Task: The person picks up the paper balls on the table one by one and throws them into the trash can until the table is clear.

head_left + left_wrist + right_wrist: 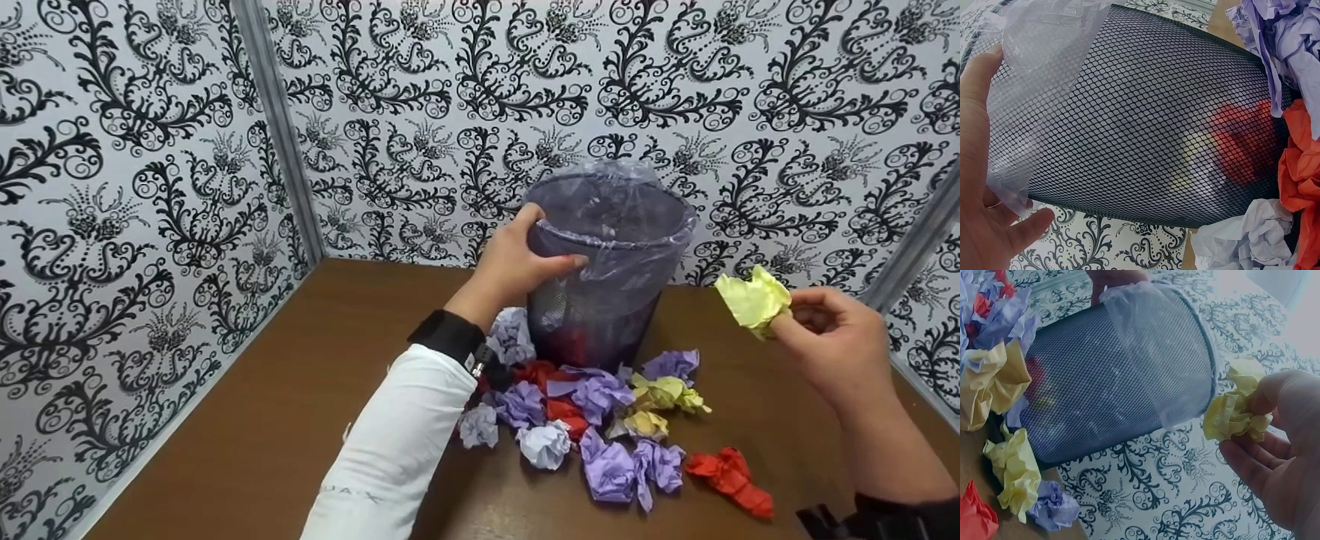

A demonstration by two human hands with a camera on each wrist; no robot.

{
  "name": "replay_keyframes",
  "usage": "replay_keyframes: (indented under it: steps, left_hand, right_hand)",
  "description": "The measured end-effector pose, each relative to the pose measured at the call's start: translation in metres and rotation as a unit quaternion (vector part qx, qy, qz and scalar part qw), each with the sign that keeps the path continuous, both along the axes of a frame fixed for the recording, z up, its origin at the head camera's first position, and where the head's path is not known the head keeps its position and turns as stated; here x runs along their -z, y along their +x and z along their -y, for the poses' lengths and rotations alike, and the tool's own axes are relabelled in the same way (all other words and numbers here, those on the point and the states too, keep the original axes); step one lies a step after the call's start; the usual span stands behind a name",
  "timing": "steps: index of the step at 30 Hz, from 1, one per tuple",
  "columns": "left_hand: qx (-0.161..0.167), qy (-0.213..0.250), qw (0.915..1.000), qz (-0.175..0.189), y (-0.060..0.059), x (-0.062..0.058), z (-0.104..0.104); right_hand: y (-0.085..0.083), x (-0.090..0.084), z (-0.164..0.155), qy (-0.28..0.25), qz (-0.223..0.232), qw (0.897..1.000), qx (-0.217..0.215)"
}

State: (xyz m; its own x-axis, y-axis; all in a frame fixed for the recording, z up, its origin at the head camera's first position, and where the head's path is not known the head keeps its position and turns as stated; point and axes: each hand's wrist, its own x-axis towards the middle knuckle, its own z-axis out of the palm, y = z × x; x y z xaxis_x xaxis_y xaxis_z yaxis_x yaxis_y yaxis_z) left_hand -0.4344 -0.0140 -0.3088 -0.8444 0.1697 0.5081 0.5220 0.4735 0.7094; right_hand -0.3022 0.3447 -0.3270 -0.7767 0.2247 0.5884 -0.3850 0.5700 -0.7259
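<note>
A dark mesh wastebasket [592, 322] lined with a clear plastic bag [637, 259] stands at the back of the table. My left hand [517, 255] grips its left rim, thumb on the outside over the bag. To the right of the basket, my right hand [847, 345] pinches a crumpled yellow paper [754, 300] between thumb and fingers, raised near rim height. In the right wrist view that yellow paper [1235, 410] is close to the basket's mouth. Through the mesh, red paper [1241, 140] and some pale pieces show at the bottom inside.
Crumpled papers lie heaped before the basket: purple [607, 469], white [545, 444], yellow [664, 391] and red [566, 416]. One red piece [731, 480] sits apart at the right. Patterned panels [420, 112] rise behind and beside the brown table [247, 420].
</note>
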Motion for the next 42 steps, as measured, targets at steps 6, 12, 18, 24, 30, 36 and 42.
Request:
replay_keyframes:
  steps: [6, 12, 18, 24, 30, 36, 42]
  left_hand:
    - [0.006, 0.002, 0.9999, 0.013, 0.003, -0.001, 0.001]
    - [0.015, 0.003, 0.9997, 0.021, 0.002, -0.005, 0.002]
    - [0.014, -0.017, 0.9997, 0.006, 0.002, -0.01, 0.003]
    - [0.012, -0.044, 0.9989, -0.011, 0.0, -0.014, 0.007]
    - [0.023, -0.052, 0.9984, -0.003, 0.0, -0.017, 0.006]
    - [0.02, -0.064, 0.9977, -0.003, 0.0, -0.018, 0.004]
    - [0.007, -0.074, 0.9972, -0.007, 0.001, -0.017, 0.005]
  right_hand:
    - [0.007, -0.005, 0.006, -0.005, -0.005, 1.0, 0.007]
    - [0.013, -0.009, 0.013, -0.004, -0.021, 1.0, 0.0]
    - [0.015, -0.01, 0.015, -0.012, -0.026, 1.0, -0.008]
    - [0.016, -0.012, 0.019, -0.016, -0.049, 0.999, -0.01]
    - [0.02, -0.013, 0.021, -0.018, -0.051, 0.998, -0.016]
    - [0.024, -0.018, 0.024, -0.021, -0.062, 0.998, -0.02]
    - [0.022, -0.038, 0.024, 0.001, -0.041, 0.999, -0.014]
